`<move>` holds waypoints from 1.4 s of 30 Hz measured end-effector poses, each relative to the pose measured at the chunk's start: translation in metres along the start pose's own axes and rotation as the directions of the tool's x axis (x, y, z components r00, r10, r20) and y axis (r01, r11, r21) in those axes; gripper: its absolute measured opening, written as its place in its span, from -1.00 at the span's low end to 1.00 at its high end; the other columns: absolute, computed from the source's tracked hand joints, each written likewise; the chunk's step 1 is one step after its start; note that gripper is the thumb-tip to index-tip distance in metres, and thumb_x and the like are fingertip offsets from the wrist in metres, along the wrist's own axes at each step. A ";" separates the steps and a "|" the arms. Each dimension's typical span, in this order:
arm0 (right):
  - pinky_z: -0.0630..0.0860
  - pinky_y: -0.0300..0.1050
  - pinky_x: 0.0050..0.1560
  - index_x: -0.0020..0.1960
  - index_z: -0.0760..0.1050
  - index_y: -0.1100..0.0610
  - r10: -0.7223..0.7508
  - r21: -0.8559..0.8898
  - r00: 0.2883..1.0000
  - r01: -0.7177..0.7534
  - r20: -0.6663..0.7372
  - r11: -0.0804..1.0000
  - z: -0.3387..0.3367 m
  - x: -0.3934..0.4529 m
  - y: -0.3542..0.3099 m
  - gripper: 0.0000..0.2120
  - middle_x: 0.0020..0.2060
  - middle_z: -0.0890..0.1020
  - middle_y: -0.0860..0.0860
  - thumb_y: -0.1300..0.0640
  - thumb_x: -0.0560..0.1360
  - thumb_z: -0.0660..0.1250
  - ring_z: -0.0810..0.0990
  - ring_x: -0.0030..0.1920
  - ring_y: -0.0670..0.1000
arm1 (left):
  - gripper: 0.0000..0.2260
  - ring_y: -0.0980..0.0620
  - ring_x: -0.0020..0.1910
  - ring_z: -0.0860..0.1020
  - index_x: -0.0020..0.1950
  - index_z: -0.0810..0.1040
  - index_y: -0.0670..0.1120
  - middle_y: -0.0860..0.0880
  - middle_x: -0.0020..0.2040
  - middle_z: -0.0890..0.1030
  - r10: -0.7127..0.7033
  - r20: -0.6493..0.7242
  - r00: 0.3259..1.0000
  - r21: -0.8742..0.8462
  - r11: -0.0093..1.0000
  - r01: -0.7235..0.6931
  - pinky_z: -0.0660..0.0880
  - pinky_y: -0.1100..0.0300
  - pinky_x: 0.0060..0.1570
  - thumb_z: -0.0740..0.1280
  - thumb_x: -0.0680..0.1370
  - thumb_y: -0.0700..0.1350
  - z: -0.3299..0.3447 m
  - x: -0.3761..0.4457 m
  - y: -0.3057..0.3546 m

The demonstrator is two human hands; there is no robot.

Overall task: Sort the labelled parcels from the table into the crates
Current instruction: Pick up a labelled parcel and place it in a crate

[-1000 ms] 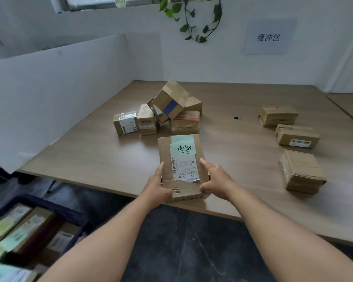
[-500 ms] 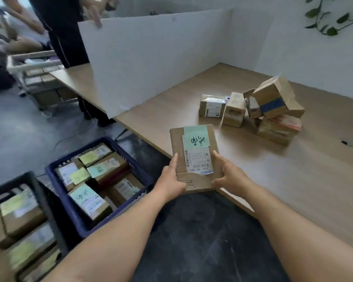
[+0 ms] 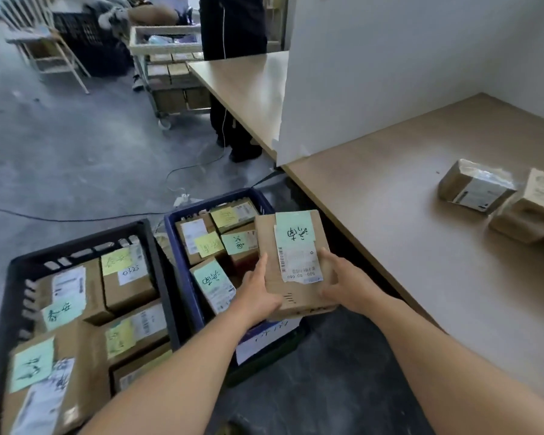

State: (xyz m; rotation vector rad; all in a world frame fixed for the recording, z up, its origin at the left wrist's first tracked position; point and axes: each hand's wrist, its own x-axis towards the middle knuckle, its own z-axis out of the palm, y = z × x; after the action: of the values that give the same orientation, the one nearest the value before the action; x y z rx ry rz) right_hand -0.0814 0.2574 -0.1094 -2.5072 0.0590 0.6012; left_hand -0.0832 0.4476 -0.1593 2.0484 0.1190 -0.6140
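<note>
A flat cardboard parcel [image 3: 296,262] with a green note and a white shipping label hangs over the right half of the blue crate [image 3: 182,277]. My left hand [image 3: 258,293] grips its left edge and my right hand [image 3: 346,287] grips its right edge. The blue crate holds several labelled parcels with green and yellow notes. Left of it stands a black crate [image 3: 7,309], also filled with labelled parcels. On the wooden table [image 3: 421,246] at the right lie two more parcels [image 3: 474,189].
A white divider board [image 3: 374,73] stands on the table. A person in dark trousers [image 3: 233,89] stands at the table's far end beside a trolley [image 3: 170,73] of boxes. Cables run across the grey floor [image 3: 76,152].
My view has swung left and down from the table to the crates. Both hands have carried the parcel off the table edge and over the blue crate.
</note>
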 end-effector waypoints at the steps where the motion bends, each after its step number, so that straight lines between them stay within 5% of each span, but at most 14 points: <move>1: 0.56 -0.14 0.02 0.56 0.02 -0.08 0.001 -0.035 1.000 0.000 0.030 0.999 0.003 0.010 -0.006 -0.28 0.36 0.38 0.01 0.14 0.53 0.32 0.50 0.09 -0.03 | -0.04 0.00 0.26 0.42 0.56 -0.12 0.20 -0.04 0.38 0.34 -0.022 0.012 1.000 -0.019 1.000 0.022 0.45 0.00 0.27 0.40 0.34 -0.17 -0.005 0.006 -0.006; 7: 0.61 -0.06 0.04 0.53 0.11 -0.02 0.040 -0.196 0.978 0.001 0.205 0.981 0.015 0.079 -0.018 -0.40 0.18 0.54 -0.01 0.05 0.56 0.26 0.60 0.01 -0.03 | -0.33 -0.06 0.20 0.48 0.52 0.17 0.09 -0.04 0.29 0.48 -0.170 0.046 0.984 -0.125 0.977 0.175 0.51 0.00 0.20 0.33 0.48 -0.23 -0.016 0.045 -0.026; 12: 0.61 -0.06 0.03 0.48 0.22 0.01 0.046 -0.237 0.945 0.034 0.324 0.971 0.020 0.142 -0.012 -0.48 -0.01 0.55 -0.04 0.01 0.56 0.24 0.60 -0.04 -0.02 | -0.42 -0.06 0.11 0.53 0.46 0.28 0.10 -0.01 0.18 0.55 -0.269 0.028 0.963 -0.192 0.944 0.269 0.55 -0.07 0.12 0.25 0.42 -0.09 -0.014 0.081 -0.030; 17: 0.60 0.01 0.07 0.48 0.22 0.04 0.015 -0.222 0.901 0.090 0.434 0.971 0.027 0.189 -0.001 -0.48 0.07 0.57 0.02 0.08 0.55 0.25 0.59 0.05 0.05 | -0.62 -0.04 0.08 0.53 0.34 0.35 0.12 0.01 0.11 0.55 -0.345 -0.023 0.938 -0.198 0.922 0.334 0.54 -0.05 0.13 0.24 0.55 -0.15 -0.003 0.114 -0.036; 25: 0.55 -0.02 0.11 0.49 0.21 0.06 -0.022 -0.288 0.859 0.195 0.511 0.938 0.058 0.226 0.032 -0.43 0.20 0.51 0.10 0.17 0.52 0.29 0.54 0.10 0.08 | -0.42 -0.13 0.10 0.53 0.53 0.12 -0.06 -0.17 0.32 0.42 -0.420 -0.088 0.903 -0.027 0.907 0.420 0.53 0.00 0.10 0.16 0.55 -0.36 0.024 0.140 -0.052; 33: 0.54 0.02 0.09 0.36 0.32 0.05 -0.043 -0.352 0.903 0.209 0.427 0.912 0.087 0.236 0.058 -0.61 0.12 0.41 0.08 0.09 0.55 0.25 0.50 0.03 0.09 | -0.26 -0.01 0.09 0.43 0.57 -0.12 0.13 -0.14 0.39 0.31 -0.403 -0.114 0.908 0.009 0.914 0.406 0.49 0.11 0.10 0.14 0.56 -0.38 0.044 0.150 -0.080; 36: 0.57 0.02 0.02 0.33 0.28 0.07 -0.027 -0.412 0.913 0.209 0.406 0.887 0.101 0.237 0.069 -0.64 0.12 0.39 0.09 0.13 0.56 0.23 0.51 -0.02 0.09 | -0.23 -0.04 0.24 0.43 0.55 -0.21 0.19 -0.11 0.51 0.18 -0.422 -0.116 0.899 0.004 0.905 0.425 0.48 0.10 0.16 0.11 0.56 -0.38 0.061 0.154 -0.095; 42: 0.48 0.00 0.15 0.51 0.02 0.24 0.067 -0.603 0.929 0.181 0.365 0.777 0.125 0.240 0.076 -0.34 0.34 0.26 0.23 0.27 0.53 0.29 0.40 0.26 0.18 | -0.21 -0.06 0.30 0.42 0.54 -0.28 0.15 -0.11 0.51 0.19 -0.426 -0.092 0.900 0.077 0.898 0.433 0.44 0.14 0.21 0.15 0.57 -0.34 0.084 0.174 -0.114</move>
State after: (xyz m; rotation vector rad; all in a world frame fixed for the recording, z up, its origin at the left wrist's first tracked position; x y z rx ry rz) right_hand 0.0707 0.2787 -0.3445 -2.9539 -0.4352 1.2263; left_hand -0.0003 0.4112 -0.3651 2.1518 0.6112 -0.8278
